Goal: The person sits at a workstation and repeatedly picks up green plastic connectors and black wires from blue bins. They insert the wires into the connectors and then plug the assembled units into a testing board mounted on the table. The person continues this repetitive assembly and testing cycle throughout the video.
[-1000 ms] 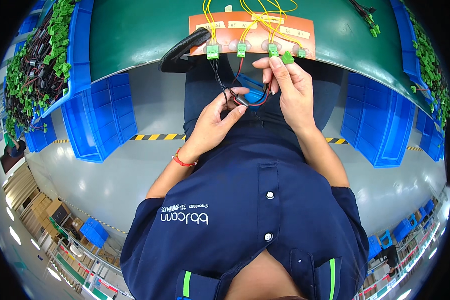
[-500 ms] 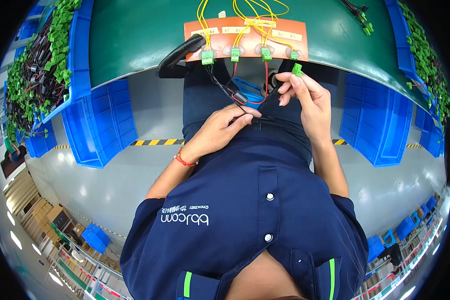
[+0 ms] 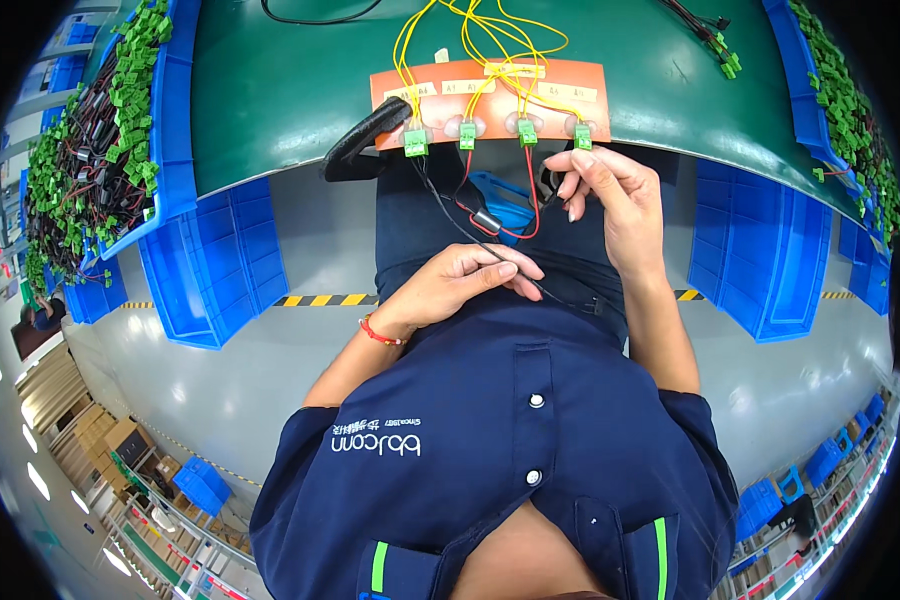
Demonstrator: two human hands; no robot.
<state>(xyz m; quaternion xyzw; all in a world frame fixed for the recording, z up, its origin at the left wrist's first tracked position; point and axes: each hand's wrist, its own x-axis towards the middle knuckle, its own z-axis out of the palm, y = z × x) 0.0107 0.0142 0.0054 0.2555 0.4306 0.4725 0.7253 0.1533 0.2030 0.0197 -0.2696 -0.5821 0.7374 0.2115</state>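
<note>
An orange board (image 3: 540, 80) at the bench edge carries a row of green terminal plugs with yellow wires running up from them. My right hand (image 3: 625, 195) pinches the green terminal plug (image 3: 583, 137) at the row's right end, against the board's near edge. In front of my waist, my left hand (image 3: 460, 280) is closed on a black cable (image 3: 555, 293), its end trailing right over my shirt. Black and red wires with a black cylinder (image 3: 486, 222) hang from the other plugs (image 3: 416, 143). Behind them shows a blue object (image 3: 505, 205), only partly visible.
On the green bench (image 3: 270, 110), a black padded lever (image 3: 365, 140) sticks out left of the board. Blue bins (image 3: 175, 130) heaped with green-plugged cables flank me. More blue crates (image 3: 215, 260) stand below the bench. A few cables (image 3: 710, 40) lie at the back right.
My right hand has brought the green plug up to the board's right-end position. My left hand has shifted slightly right and nearer me along the cable. The view has shifted a little.
</note>
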